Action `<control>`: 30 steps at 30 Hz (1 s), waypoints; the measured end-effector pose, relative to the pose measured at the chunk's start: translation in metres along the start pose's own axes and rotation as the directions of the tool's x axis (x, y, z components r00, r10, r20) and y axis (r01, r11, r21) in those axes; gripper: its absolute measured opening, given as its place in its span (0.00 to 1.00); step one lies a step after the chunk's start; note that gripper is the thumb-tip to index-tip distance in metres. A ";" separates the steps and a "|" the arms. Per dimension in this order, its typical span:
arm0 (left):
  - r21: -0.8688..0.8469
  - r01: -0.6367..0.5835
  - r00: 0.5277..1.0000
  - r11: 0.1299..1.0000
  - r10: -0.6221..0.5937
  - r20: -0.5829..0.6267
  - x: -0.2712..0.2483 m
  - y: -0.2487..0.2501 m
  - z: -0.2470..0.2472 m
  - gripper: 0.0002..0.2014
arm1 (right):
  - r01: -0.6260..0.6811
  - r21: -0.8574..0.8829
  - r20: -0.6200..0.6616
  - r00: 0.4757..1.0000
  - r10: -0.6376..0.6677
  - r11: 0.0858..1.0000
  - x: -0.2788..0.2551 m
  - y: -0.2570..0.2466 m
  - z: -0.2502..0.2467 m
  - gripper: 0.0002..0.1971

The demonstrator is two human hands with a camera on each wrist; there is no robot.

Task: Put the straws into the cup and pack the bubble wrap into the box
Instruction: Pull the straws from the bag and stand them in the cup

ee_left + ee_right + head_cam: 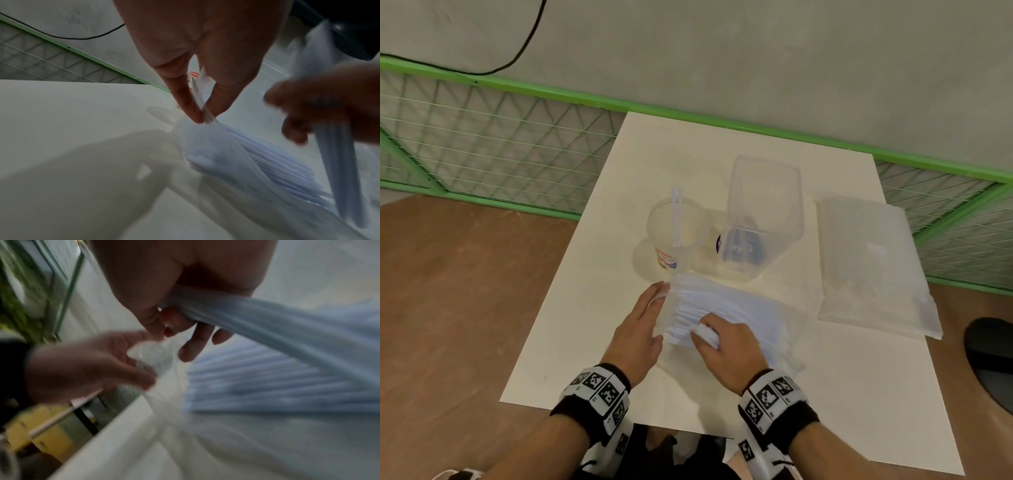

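A clear bag of white straws [726, 308] lies on the white table [592, 301] in front of me. My left hand [643, 322] pinches the bag's open edge [205, 112] between thumb and finger. My right hand [726, 339] grips a bundle of straws [267, 324] pulled from the bag. The clear cup [676, 233] with a printed label stands beyond the bag and holds two straws [676, 212]. To its right stands the clear plastic box [763, 212], open at the top. The folded bubble wrap [869, 263] lies flat at the table's right.
A green mesh fence [500, 144] runs behind the table, with a black cable [527, 44] on the wall above it. A dark rounded object [993, 359] sits at the right edge. Brown floor lies to the left of the table.
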State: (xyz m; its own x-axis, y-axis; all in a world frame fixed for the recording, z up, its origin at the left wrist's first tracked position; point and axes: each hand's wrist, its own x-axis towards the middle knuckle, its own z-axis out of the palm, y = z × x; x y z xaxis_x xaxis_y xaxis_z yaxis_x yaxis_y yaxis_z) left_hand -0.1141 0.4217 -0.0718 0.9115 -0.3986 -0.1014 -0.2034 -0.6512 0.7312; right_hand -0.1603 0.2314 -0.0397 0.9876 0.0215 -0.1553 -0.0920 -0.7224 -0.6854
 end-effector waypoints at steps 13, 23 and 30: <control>0.001 0.014 1.000 1.000 -0.014 0.023 0.003 0.002 -0.001 0.47 | -0.116 0.141 -0.064 0.990 0.126 0.983 -0.010 0.033 -0.020 0.14; -0.012 -0.004 1.000 1.000 0.004 0.021 0.006 0.001 0.001 0.46 | -0.004 0.329 -0.215 0.973 0.079 0.944 0.035 -0.061 -0.132 0.06; -0.037 -0.026 0.999 0.999 0.027 0.028 0.006 0.002 0.002 0.46 | 0.101 0.228 -0.344 0.939 -0.017 0.968 0.125 -0.122 -0.167 0.08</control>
State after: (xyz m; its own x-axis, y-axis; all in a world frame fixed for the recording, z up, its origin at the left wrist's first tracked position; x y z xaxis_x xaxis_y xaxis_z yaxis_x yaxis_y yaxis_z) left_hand -0.1096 0.4163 -0.0722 0.8951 -0.4343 -0.1006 -0.2136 -0.6159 0.7583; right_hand -0.0046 0.2068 0.1427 0.9724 -0.2050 0.1110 -0.0178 -0.5402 -0.8414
